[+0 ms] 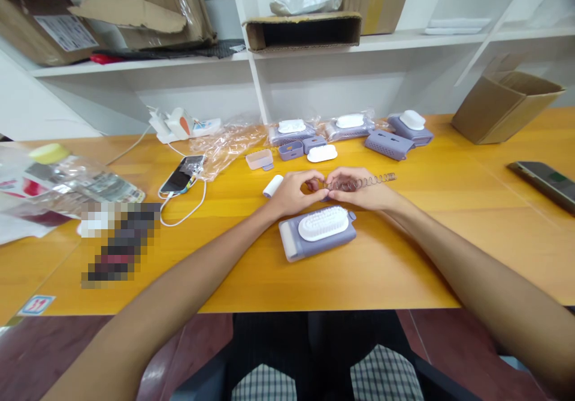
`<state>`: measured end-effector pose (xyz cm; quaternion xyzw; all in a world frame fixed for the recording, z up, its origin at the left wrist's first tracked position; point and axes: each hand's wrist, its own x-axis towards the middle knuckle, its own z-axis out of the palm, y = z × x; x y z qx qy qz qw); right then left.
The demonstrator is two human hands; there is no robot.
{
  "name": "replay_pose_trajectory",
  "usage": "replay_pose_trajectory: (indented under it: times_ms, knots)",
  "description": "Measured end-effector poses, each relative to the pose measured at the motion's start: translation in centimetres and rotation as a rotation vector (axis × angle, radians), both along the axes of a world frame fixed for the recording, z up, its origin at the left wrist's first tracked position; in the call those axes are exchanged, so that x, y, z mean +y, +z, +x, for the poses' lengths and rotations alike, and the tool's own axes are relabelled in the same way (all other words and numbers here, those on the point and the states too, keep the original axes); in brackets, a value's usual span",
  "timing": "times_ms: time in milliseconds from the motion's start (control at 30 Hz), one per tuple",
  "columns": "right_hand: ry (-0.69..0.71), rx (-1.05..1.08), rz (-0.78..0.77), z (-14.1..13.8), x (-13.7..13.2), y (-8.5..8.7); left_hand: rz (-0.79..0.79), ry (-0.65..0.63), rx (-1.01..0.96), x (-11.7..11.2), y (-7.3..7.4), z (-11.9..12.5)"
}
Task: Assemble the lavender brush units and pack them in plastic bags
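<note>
The spring (375,180) is a long, thin coil of metal wire with many small, even rings. It lies low over the middle of the table (449,239), which has a smooth wooden top of warm yellow-orange colour. Just in front of the hands, on the person's side, rests a brush box (291,244), a flat block of grey-purple plastic with rounded corners. It carries an oval white brush head of short bristles on its top. A small white cylinder (273,185) lies just beside the left hand. Further left, a dark phone (182,175) lies on its white cable (191,209), near some crinkled clear plastic bags (229,143). Behind the hands are more grey-purple boxes (389,145), some of them in bags, and a loose white brush head (321,153). A cardboard box (503,105) and a second phone (545,182) lie well apart on the right. The fingers cover the left part of the spring, so only its right end shows. The left hand (294,193) is curled, with thumb and fingertips pinching the left end of the coil. The right hand (359,193) is closed loosely about the middle of the coil, and the free end sticks out past it to the right. I cannot tell if the hands touch the table.
</note>
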<state>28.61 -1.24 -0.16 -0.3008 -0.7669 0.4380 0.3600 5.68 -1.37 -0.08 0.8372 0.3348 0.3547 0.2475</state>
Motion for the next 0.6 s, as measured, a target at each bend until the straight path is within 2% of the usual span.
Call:
replay_pose_trajectory:
  times_ms: [100, 233, 300, 600]
  knots:
    - [0.008, 0.002, 0.02, -0.02, 0.14, -0.25, -0.024, -0.011, 0.008, 0.07, -0.04, -0.05]
    - [-0.109, -0.039, 0.272, -0.21, 0.02, -0.04, -0.091, -0.047, 0.005, 0.33, -0.11, -0.1]
    - [-0.142, -0.041, 0.332, -0.35, -0.21, 0.18, -0.133, -0.056, -0.004, 0.46, -0.1, -0.13]
    - [-0.144, -0.022, 0.389, -0.33, -0.43, 0.27, -0.184, -0.098, -0.052, 0.59, -0.15, -0.2]
